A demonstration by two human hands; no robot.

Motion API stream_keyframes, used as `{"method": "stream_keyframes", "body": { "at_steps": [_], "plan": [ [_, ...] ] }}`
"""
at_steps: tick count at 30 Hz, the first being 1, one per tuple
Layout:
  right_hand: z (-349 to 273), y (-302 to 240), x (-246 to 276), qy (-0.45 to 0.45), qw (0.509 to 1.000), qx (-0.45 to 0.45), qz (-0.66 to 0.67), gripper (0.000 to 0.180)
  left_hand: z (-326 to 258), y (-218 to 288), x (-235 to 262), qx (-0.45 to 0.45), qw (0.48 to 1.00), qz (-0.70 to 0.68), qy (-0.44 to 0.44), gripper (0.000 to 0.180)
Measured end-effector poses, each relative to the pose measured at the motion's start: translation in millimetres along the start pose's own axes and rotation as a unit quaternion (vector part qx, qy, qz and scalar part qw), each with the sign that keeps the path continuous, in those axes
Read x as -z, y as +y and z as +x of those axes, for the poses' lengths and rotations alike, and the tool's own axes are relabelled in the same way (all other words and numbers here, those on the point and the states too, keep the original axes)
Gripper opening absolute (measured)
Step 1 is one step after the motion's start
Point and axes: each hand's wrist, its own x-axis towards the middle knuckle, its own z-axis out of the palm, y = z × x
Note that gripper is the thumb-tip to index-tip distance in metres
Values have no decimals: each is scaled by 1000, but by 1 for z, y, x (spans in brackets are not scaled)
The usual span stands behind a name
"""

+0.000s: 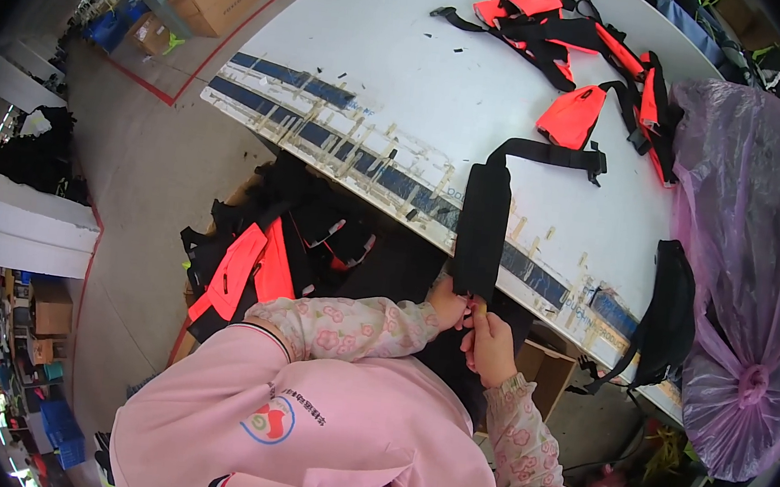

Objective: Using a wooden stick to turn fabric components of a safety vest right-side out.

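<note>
A long black waist bag point(482, 229) lies across the near edge of the white table, its near end hanging over toward my body. From its far end a black strap point(552, 153) with a buckle bends to the right. My left hand point(446, 304) is closed on the near end of the bag. Right beside it, my right hand point(490, 345) pinches at the same end, fingertips almost touching those of the left. Whatever small part sits between the fingertips is too small to make out.
Several orange-and-black waist bags point(570, 116) are heaped at the table's far right. A black waist bag point(668, 316) lies at the right edge, beside a large purple plastic bag point(743, 233). More orange-and-black bags point(250, 267) fill a box below the worn, taped table edge point(361, 160).
</note>
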Motion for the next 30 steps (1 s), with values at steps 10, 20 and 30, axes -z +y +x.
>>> {"method": "stream_keyframes", "body": {
  "at_steps": [10, 20, 30],
  "plan": [
    [-5, -6, -6, -113, 982, 0, 149, 30, 8, -19, 8, -104, 994, -7, 38, 16],
    [-99, 17, -2, 1, 993, -41, 113, 25, -8, 12, -11, -55, 992, -115, -6, 34],
    [-37, 7, -21, 1, 965, -30, 260, 26, 5, -3, -9, -80, 993, -84, -12, 34]
  ]
}}
